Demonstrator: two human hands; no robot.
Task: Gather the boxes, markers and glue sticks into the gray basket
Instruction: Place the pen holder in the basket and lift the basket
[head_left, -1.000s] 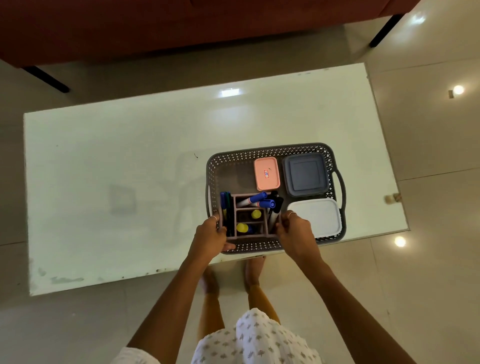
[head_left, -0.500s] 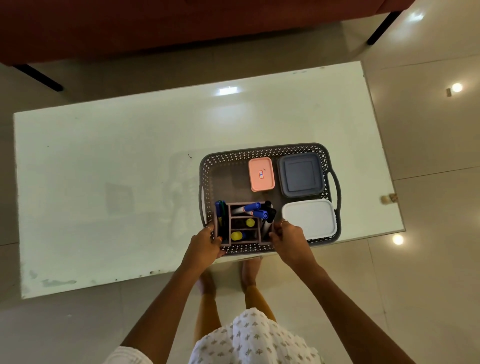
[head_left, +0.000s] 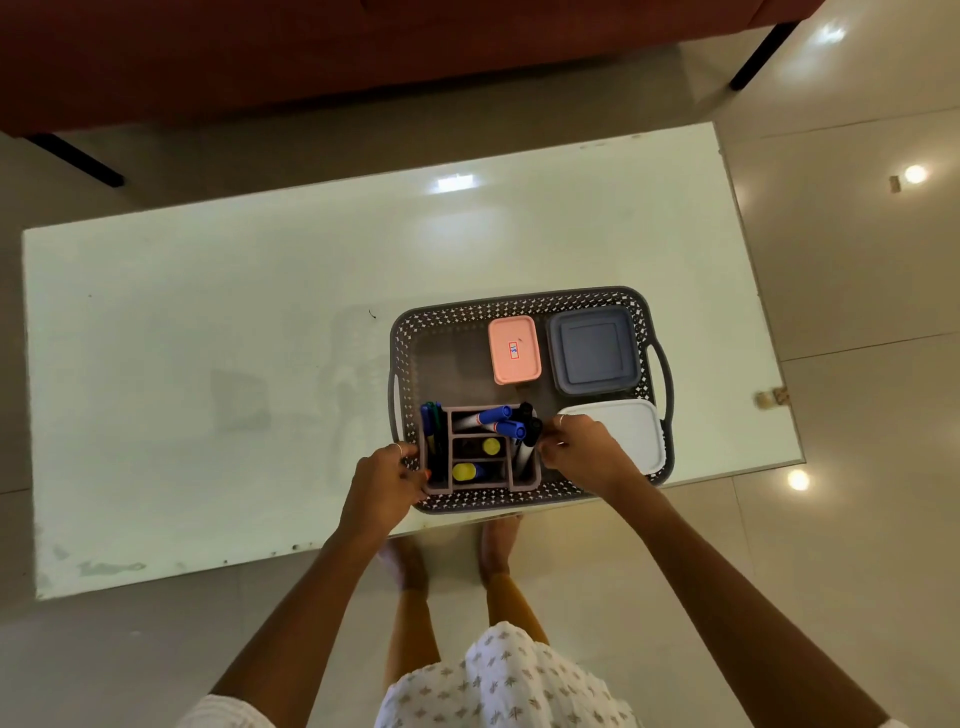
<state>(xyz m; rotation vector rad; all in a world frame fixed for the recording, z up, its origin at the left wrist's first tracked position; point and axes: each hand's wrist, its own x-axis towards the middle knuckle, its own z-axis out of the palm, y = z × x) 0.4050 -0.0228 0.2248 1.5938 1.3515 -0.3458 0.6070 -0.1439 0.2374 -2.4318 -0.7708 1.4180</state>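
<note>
your left hand (head_left: 387, 480) and right hand (head_left: 582, 452) are gripping the sides of the pink organizer (head_left: 480, 486), seating it in the gray basket (head_left: 519, 304)'s near-left corner on the desk (head_left: 208, 364). markers (head_left: 501, 421), glue sticks (head_left: 467, 472) and three boxes (head_left: 592, 349) are sitting inside; gathering looks complete. versus a second ago, only your viewpoint is shifting slightly.
</note>
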